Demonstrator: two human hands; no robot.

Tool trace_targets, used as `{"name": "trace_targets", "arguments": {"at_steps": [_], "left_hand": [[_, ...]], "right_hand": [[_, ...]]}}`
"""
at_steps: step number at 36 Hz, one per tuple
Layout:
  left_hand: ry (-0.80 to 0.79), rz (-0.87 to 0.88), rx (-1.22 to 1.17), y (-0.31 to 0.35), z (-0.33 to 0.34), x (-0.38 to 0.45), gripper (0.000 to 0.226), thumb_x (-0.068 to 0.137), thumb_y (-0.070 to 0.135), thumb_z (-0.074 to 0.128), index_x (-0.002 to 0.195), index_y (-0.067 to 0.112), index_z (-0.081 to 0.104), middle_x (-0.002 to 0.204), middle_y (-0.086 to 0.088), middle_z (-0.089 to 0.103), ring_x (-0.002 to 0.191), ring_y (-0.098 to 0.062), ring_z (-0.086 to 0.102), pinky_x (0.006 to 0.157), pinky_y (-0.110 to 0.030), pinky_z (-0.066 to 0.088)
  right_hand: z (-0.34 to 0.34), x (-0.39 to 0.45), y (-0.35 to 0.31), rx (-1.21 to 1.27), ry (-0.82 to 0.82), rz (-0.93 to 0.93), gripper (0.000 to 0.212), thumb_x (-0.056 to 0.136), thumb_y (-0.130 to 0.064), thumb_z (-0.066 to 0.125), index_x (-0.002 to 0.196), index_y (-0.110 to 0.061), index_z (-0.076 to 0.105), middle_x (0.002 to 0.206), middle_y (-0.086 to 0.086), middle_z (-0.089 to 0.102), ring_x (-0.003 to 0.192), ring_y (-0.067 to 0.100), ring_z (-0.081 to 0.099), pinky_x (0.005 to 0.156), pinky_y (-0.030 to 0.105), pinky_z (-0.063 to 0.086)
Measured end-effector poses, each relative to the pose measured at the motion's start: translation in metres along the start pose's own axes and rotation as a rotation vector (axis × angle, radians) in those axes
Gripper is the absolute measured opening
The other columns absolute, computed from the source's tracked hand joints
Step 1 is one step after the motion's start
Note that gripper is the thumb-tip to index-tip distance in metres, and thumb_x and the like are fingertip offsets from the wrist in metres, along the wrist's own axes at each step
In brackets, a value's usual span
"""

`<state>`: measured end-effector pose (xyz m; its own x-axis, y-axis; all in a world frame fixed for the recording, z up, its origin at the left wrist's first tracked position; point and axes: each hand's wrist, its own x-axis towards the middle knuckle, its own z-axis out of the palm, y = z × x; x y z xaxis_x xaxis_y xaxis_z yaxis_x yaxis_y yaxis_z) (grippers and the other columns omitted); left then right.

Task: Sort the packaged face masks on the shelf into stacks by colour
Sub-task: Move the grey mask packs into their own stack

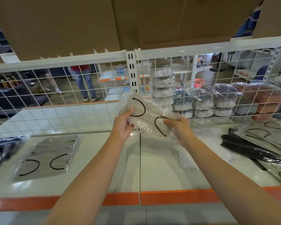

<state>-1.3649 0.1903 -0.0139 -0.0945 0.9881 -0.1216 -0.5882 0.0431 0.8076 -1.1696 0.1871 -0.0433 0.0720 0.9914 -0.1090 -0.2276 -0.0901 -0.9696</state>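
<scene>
Beige mask pack was held above the white shelf, tilted. Left hand gripped its left end, thumb on top; right hand gripped the right end. Beige stack lay left beside dark packs; mixed pile lay right.

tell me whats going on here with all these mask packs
A person is sorting packaged face masks on a white shelf. Both hands, left hand and right hand, hold a pale mask pack with black ear loops up above the shelf. A matching pale pack lies on the left beside a dark pack. A mixed pile of pale and black packs waits on the right.
</scene>
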Motion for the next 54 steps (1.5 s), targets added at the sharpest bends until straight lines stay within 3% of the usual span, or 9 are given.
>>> {"name": "trace_targets", "arguments": {"at_steps": [8, 13, 21, 27, 29, 32, 34, 43, 54], "left_hand": [[-0.013, 0.183, 0.773, -0.003, -0.040, -0.002, 0.018, 0.075, 0.001, 0.075, 0.083, 0.011, 0.062, 0.081, -0.003, 0.063, 0.078, -0.016, 0.060, 0.074, -0.024, 0.048], [0.009, 0.101, 0.870, -0.031, -0.061, -0.009, 0.024, 0.073, 0.004, 0.076, 0.090, 0.016, 0.063, 0.088, 0.000, 0.064, 0.085, -0.017, 0.058, 0.075, -0.023, 0.046], [0.076, -0.014, 0.766, -0.063, -0.065, -0.027, 0.037, 0.082, -0.013, 0.060, 0.106, 0.009, 0.042, 0.088, 0.004, 0.048, 0.073, -0.002, 0.047, 0.044, -0.005, 0.041], [0.039, 0.027, 1.123, -0.056, -0.077, -0.020, 0.038, 0.084, -0.001, 0.063, 0.079, 0.029, 0.040, 0.078, 0.010, 0.046, 0.071, -0.007, 0.046, 0.054, -0.011, 0.039], [0.065, 0.041, 1.193, -0.044, -0.089, -0.016, 0.035, 0.082, -0.001, 0.061, 0.075, 0.022, 0.035, 0.073, 0.006, 0.039, 0.068, -0.011, 0.039, 0.051, -0.014, 0.035], [0.103, 0.063, 1.227, -0.015, -0.109, -0.013, 0.034, 0.079, 0.003, 0.064, 0.106, 0.010, 0.045, 0.093, 0.000, 0.050, 0.084, -0.016, 0.047, 0.055, -0.014, 0.034], [0.129, 0.082, 1.300, 0.010, -0.124, -0.015, 0.053, 0.079, 0.007, 0.065, 0.125, 0.008, 0.038, 0.113, -0.003, 0.053, 0.093, -0.018, 0.052, 0.062, -0.021, 0.040], [0.416, 0.021, 1.687, 0.110, -0.228, -0.041, 0.065, 0.081, 0.010, 0.067, 0.135, -0.002, 0.033, 0.130, -0.018, 0.048, 0.119, -0.032, 0.049, 0.095, -0.036, 0.043], [0.592, -0.088, 2.014, 0.196, -0.360, -0.082, 0.078, 0.083, 0.018, 0.057, 0.147, 0.002, 0.015, 0.137, -0.021, 0.040, 0.123, -0.035, 0.047, 0.099, -0.042, 0.043]], "right_hand": [[-0.016, 0.002, -0.010, -0.383, -0.003, -0.225, 0.026, 0.072, -0.002, 0.077, 0.091, 0.001, 0.058, 0.084, 0.005, 0.057, 0.080, 0.016, 0.052, 0.068, 0.019, 0.040], [-0.030, -0.002, 0.024, -0.416, -0.056, -0.036, 0.047, 0.076, -0.001, 0.074, 0.116, -0.009, 0.052, 0.112, 0.001, 0.051, 0.106, 0.016, 0.048, 0.088, 0.025, 0.037], [-0.043, -0.003, 0.062, -0.491, 0.025, 0.105, 0.028, 0.083, 0.002, 0.063, 0.105, -0.007, 0.049, 0.095, 0.006, 0.051, 0.080, 0.016, 0.049, 0.061, 0.019, 0.040], [-0.024, 0.001, 0.063, -0.777, -0.022, 0.073, 0.046, 0.088, -0.015, 0.061, 0.129, -0.001, 0.046, 0.126, 0.011, 0.050, 0.116, 0.028, 0.049, 0.090, 0.030, 0.041], [-0.012, 0.001, 0.058, -0.826, -0.071, 0.070, 0.030, 0.088, -0.018, 0.061, 0.114, -0.006, 0.052, 0.111, 0.007, 0.052, 0.107, 0.026, 0.050, 0.081, 0.028, 0.041], [0.017, -0.001, 0.051, -0.845, -0.196, 0.078, 0.028, 0.084, -0.021, 0.068, 0.077, -0.022, 0.041, 0.078, -0.005, 0.044, 0.073, 0.012, 0.045, 0.057, 0.019, 0.033], [0.042, -0.003, 0.050, -0.846, -0.288, 0.092, 0.025, 0.082, -0.021, 0.071, 0.090, -0.017, 0.048, 0.081, -0.003, 0.049, 0.068, 0.008, 0.047, 0.054, 0.018, 0.035], [0.199, -0.033, 0.065, -0.800, -0.593, 0.113, 0.015, 0.084, -0.019, 0.062, 0.072, -0.012, 0.057, 0.066, 0.000, 0.061, 0.061, 0.014, 0.051, 0.056, 0.022, 0.042], [0.357, -0.067, 0.120, -0.940, -0.625, 0.046, 0.025, 0.078, -0.009, 0.060, 0.054, -0.011, 0.054, 0.062, 0.006, 0.059, 0.061, 0.015, 0.056, 0.054, 0.021, 0.041]]}}
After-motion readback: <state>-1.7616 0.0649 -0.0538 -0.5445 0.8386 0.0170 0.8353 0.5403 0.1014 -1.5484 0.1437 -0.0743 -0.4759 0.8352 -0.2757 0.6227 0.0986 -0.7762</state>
